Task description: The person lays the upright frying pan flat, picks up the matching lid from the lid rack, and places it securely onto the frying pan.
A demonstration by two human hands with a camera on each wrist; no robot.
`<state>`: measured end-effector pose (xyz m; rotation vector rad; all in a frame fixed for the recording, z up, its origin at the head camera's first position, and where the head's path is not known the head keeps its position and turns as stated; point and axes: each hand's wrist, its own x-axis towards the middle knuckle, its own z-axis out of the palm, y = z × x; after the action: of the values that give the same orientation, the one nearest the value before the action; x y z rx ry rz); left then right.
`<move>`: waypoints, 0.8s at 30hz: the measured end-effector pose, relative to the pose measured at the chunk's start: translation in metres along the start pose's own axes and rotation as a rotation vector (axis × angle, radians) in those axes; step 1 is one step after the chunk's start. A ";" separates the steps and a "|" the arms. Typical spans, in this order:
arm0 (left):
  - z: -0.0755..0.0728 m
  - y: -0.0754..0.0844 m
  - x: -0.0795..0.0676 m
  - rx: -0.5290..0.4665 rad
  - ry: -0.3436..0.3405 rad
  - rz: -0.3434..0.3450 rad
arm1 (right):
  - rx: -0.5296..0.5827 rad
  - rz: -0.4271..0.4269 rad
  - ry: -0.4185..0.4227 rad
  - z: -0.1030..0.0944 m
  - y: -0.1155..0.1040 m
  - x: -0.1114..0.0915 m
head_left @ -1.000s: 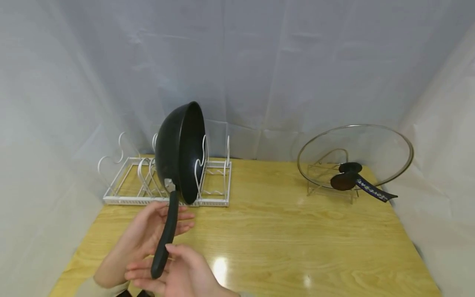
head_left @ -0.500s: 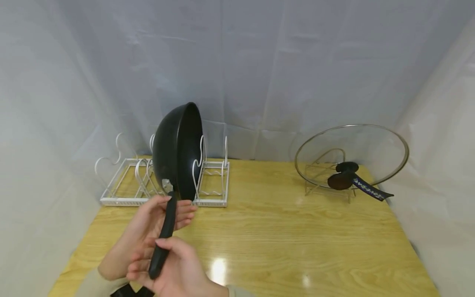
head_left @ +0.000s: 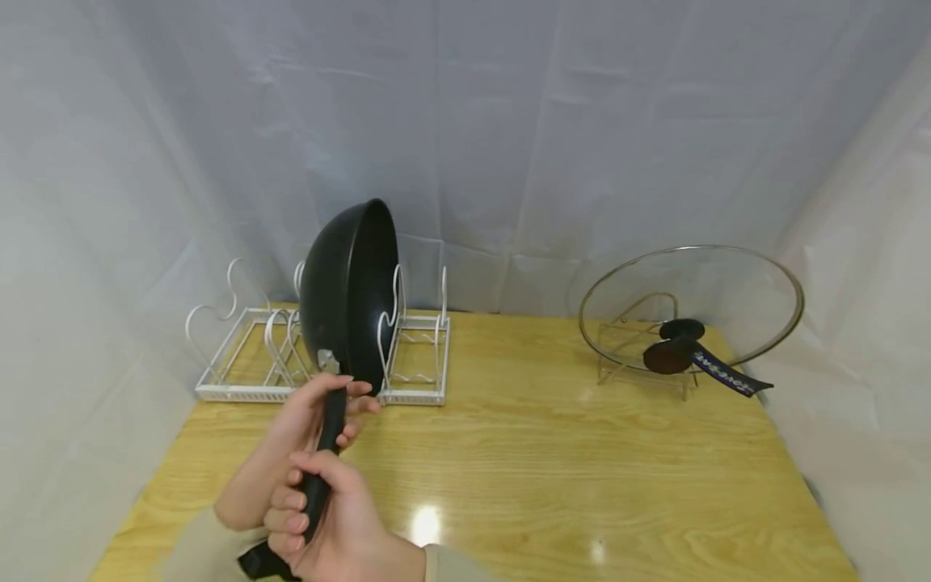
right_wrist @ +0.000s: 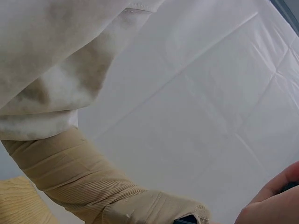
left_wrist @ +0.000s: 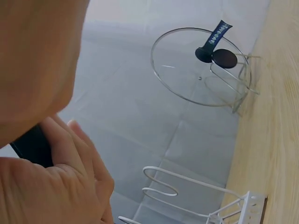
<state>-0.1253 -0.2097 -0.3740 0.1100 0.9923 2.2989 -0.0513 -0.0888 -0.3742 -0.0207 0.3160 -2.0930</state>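
Observation:
A black wok stands on its side in the white wire rack, its open face turned right and its long black handle slanting down toward me. My left hand grips the handle near the wok, thumb over the top and fingers curled round the far side. Lower down, my right hand holds the handle's end with curled fingers. In the left wrist view part of the black handle shows between the hands. The right wrist view catches only an edge of the right hand.
At the right, a glass lid with a steel rim and black knob leans upright in a small wire stand. Both racks stand on a wooden table. Pale sheeting hangs behind and at both sides.
Fingers of both hands, looser and straighter earlier, have curled round the wok's handle. My left hand has risen slightly toward the wok. The wok stays in the rack.

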 end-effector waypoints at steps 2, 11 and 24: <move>-0.001 0.000 0.002 -0.024 -0.021 0.003 | 0.019 0.013 -0.014 0.000 0.001 0.002; -0.005 0.000 0.005 -0.056 -0.170 -0.077 | -0.005 0.028 -0.079 0.001 0.002 0.006; 0.006 -0.005 0.006 0.178 -0.019 -0.058 | -0.022 0.111 -0.087 0.003 -0.002 0.006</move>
<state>-0.1259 -0.1995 -0.3744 0.1741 1.1743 2.1504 -0.0560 -0.0930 -0.3718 -0.1043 0.2812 -1.9722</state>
